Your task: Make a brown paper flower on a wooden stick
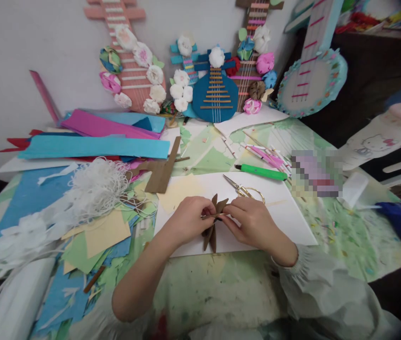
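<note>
At the bottom right of the frame, a pale sleeve (328, 288) is gathered at the wrist, and the stained green table cover (189, 290) is seen at the bottom centre. At the lower left, paper scraps (104, 233) in blue, green and cream are heaped. In the centre, a brown petalled piece (213, 238) is held between both hands over a white sheet (288, 226) (whether the sheet is touched by its lower points cannot be told). By the left hand (193, 216) the piece is pinched from one side, with the fingers nearly closed and curled; by the right hand (253, 221) it is pinched from the other, between thumb and fingertips. Just beyond the right hand, gold-handled scissors (244, 190) are laid on the sheet, and a green pen (264, 172) is placed behind them. At the left of centre, a brown strip (164, 172) is set near a tangle of white string (96, 186), behind which a turquoise strip (96, 147) is stacked with other coloured paper. Along the upper part of the frame, flower-trimmed model instruments are stood up: a pink one (134, 71) at the upper left, a blue one (200, 94) at the upper centre, and a pale turquoise one (310, 80) at the upper right.
</note>
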Demonstrator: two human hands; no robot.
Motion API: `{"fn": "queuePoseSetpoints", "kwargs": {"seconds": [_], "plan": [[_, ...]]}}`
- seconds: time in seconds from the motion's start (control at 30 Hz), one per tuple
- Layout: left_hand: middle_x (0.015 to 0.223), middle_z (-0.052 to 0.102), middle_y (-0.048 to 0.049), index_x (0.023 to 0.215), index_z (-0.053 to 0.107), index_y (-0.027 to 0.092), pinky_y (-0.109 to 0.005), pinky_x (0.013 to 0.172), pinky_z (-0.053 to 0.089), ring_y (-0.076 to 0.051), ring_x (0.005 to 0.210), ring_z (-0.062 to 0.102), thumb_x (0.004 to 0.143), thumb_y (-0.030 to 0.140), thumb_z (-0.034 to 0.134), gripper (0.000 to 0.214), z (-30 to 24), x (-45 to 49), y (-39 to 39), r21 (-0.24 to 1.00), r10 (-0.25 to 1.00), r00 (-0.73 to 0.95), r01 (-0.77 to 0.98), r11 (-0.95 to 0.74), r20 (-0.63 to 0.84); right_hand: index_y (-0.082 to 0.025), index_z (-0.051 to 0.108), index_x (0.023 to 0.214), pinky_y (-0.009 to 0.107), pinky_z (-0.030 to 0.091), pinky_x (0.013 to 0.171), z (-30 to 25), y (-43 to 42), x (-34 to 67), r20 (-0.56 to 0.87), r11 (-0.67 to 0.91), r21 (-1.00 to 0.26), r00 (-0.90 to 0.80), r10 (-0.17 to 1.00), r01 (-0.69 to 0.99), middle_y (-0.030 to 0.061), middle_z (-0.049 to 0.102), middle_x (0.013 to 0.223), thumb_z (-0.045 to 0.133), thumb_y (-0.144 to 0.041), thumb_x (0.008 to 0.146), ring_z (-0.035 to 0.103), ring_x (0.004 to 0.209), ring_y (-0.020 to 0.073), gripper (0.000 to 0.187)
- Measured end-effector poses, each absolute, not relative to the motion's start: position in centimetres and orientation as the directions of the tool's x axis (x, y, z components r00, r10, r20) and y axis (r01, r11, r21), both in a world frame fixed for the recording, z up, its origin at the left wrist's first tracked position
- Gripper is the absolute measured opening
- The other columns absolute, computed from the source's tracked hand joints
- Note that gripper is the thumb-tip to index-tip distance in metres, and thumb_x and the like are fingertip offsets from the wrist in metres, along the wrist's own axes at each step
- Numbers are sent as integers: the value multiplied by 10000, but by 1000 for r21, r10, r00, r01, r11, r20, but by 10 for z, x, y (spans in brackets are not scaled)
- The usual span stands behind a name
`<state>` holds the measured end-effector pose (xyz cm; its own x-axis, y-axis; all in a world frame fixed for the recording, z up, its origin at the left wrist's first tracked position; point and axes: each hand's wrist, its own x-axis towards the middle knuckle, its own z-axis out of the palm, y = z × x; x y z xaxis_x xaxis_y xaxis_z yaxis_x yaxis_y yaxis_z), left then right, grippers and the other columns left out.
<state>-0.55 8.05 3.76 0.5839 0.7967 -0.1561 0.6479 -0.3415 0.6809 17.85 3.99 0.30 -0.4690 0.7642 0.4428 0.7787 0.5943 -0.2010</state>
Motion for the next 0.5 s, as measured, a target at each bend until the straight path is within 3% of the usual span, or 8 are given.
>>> {"fn": "queuePoseSetpoints", "kwargs": {"seconds": [0.2,0.5], "plan": [[738,643,-25,692,620,168,-272,663,385,-174,743,557,720,110,515,124,43,-4,76,567,784,615,677,-470,-84,-169,589,745,273,299,590,0,39,177,503,604,-140,-470,726,784,30,585,692,481,-299,891,476,641,135,223],[674,641,-11,645,633,171,-243,598,397,-145,650,562,689,151,555,92,51,-11,73,627,793,610,619,-472,-5,-190,575,734,321,320,649,10,34,176,539,641,7,-542,644,768,30,594,687,475,-277,899,499,686,154,212]]}}
